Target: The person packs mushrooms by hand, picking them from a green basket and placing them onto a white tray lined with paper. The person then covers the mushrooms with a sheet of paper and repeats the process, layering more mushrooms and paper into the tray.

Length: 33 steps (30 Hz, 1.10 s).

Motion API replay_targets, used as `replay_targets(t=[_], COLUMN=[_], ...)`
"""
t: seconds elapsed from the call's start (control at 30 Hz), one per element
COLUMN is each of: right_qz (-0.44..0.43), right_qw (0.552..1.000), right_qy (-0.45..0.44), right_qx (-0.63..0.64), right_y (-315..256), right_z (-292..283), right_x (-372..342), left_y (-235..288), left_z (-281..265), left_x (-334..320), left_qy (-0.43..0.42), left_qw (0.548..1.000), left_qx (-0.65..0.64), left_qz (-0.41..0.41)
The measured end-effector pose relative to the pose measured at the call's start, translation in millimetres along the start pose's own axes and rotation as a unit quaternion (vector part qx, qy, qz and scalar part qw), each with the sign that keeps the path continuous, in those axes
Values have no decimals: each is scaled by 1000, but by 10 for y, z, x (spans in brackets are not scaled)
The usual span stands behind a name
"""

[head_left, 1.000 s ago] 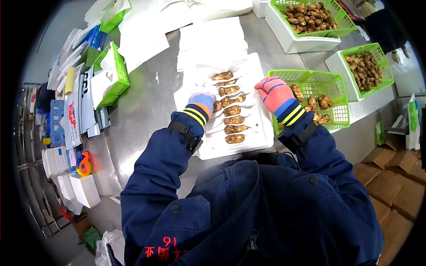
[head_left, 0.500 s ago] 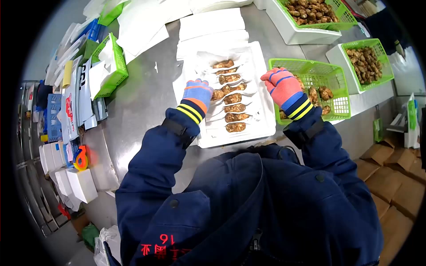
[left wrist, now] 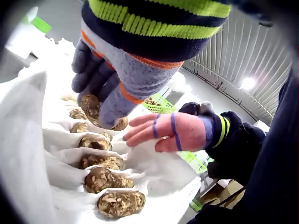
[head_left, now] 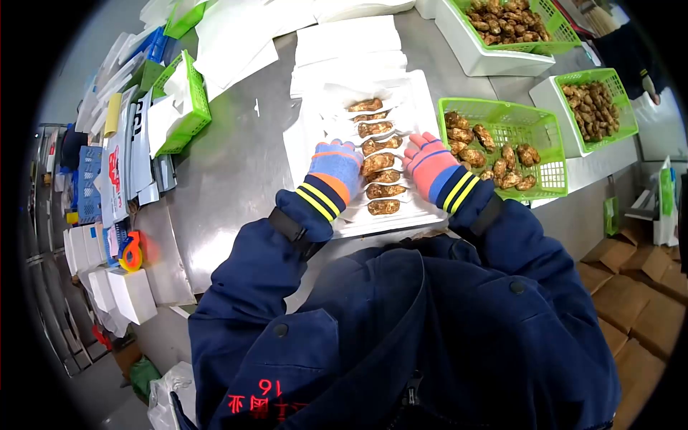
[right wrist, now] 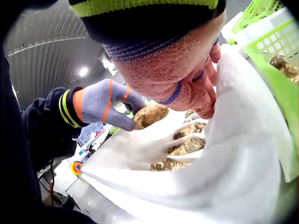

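Note:
A white lined tray (head_left: 351, 231) holds a column of brown knobbly pieces (head_left: 383, 207), set between folds of white sheet (head_left: 410, 208). The gloved left hand (head_left: 335, 170) is over the tray's left side. Its thumb and fingers pinch a brown piece (right wrist: 150, 115), clearest in the right wrist view; in the head view the hand mostly covers that piece. At the column's right side, the gloved right hand (head_left: 432, 166) has its fingers extended in the left wrist view (left wrist: 170, 132), touching the white sheet, with no piece seen in it.
Right of the tray is a green basket (head_left: 555, 161) of loose brown pieces. Two fuller green baskets (head_left: 566, 32) (head_left: 625, 107) rest on white boxes at the upper right. White sheets (head_left: 349, 36) are stacked behind the tray. Another green basket (head_left: 197, 118) stands at the left.
My right hand has moved left from the near green basket's edge to the column of pieces. My left hand has shifted slightly right, closer to the column.

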State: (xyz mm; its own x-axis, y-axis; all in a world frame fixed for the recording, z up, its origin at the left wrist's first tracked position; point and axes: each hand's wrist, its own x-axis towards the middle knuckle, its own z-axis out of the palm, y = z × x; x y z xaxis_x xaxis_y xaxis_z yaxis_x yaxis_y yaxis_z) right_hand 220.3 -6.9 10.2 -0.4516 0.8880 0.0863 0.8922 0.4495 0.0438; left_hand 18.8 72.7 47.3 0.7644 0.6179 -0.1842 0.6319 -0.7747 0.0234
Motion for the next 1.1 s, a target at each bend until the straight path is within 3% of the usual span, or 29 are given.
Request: replay_targets(t=[0.13, 0.17, 0.3, 0.4, 0.47, 0.53, 0.8, 1.0, 1.1], right_qz=[29, 34, 57, 5, 39, 16, 10, -1, 12], right_qw=[993, 997, 996, 997, 996, 994, 984, 990, 983], right_qy=[-106, -55, 73, -1, -51, -38, -177, -140, -180], right_qx=[-41, -41, 14, 75, 66, 98, 32, 33, 20], right_y=[-53, -49, -47, -91, -169, -189, -203, -190, -207], right_z=[-124, -85, -225, -163, -51, 17, -86, -26, 6], right_x=[-58, -94, 5, 146, 263, 314, 461, 417, 441], left_y=[-211, -288, -180, -85, -41, -54, -104, -53, -71], left_z=[15, 8, 23, 152, 249, 210, 266, 428, 561], left_x=[-13, -59, -143, -64, 1, 9, 52, -2, -25], left_qy=[0, 19, -91, -86, -72, -59, -86, -75, -49], left_qw=[998, 998, 993, 992, 991, 992, 990, 986, 990], left_qx=[39, 46, 80, 96, 112, 110, 110, 146, 134], left_qz=[-44, -41, -4, -8, -24, -23, -37, 12, -6])
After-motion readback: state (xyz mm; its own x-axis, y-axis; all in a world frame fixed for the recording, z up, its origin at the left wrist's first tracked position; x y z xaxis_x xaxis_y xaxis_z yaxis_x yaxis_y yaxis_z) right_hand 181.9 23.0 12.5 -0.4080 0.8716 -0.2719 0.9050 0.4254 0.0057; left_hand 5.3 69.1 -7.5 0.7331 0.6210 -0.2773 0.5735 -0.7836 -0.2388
